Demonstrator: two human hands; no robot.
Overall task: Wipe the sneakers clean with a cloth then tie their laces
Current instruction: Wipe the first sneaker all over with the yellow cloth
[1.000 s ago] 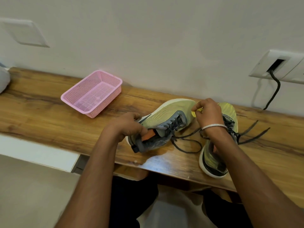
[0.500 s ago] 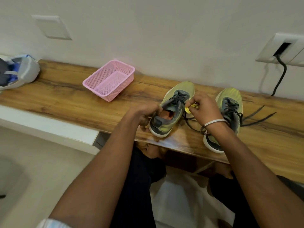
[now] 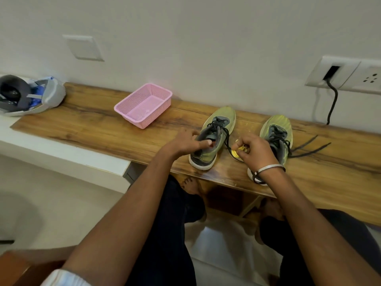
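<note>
Both arms are bare from the wrist up. The right hand (image 3: 256, 150) has a thin silver bangle (image 3: 268, 168) around its wrist. A bit of white sleeve (image 3: 61, 277) shows on the left arm. The legs wear dark trousers (image 3: 165, 234). The 2 feet (image 3: 190, 185) are bare.

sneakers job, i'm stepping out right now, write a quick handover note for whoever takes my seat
Left hand: rests on the collar of the left sneaker, fingers mostly straight.
Right hand: pinches a small yellow cloth between the two shoes.
Both stand upright on the wooden bench, toes to the wall; the right sneaker is partly behind the wrist.
Laces are loose on both.
Wiping progress cannot be judged.
Left: tie both pairs of laces.
</note>
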